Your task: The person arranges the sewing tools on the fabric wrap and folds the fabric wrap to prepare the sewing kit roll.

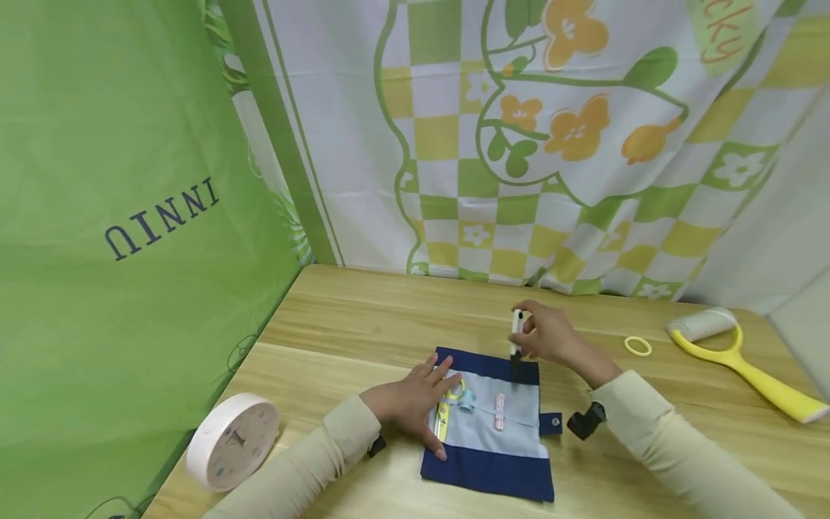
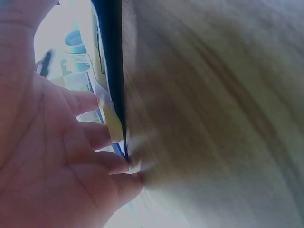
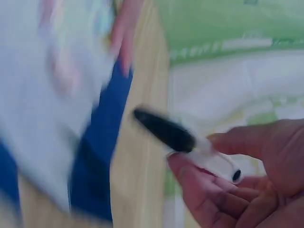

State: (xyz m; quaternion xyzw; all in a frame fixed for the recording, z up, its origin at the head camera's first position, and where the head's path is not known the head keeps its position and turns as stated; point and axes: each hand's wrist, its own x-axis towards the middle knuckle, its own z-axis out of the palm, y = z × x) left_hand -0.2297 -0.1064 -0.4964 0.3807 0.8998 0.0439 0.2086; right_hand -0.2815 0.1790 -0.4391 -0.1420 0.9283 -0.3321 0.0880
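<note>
An unfolded navy and grey fabric pouch [image 1: 486, 472] lies on the table. My left hand [image 1: 415, 400] rests across its left edge with the fingers spread. Beside that hand, yellow-handled scissors [image 1: 443, 418] lie on the grey lining, partly covered. A small teal roll-like item [image 1: 466, 401] and a pink patterned strip [image 1: 499, 412] are held on the lining too. Over the pouch's far right corner, my right hand [image 1: 547, 335] pinches a slim white pen-like tool [image 3: 166, 130] by its white body. Its tapered black end points down toward the navy border. The exact kind is unclear.
A pinkish round clock [image 1: 233, 443] stands at the table's left edge. Right of the pouch are a yellow ring [image 1: 638, 346] and a yellow-handled lint roller [image 1: 746, 360]. A snap tab [image 1: 551, 424] sticks out from the pouch's right side. Patterned curtains [image 1: 519, 144] hang behind the table.
</note>
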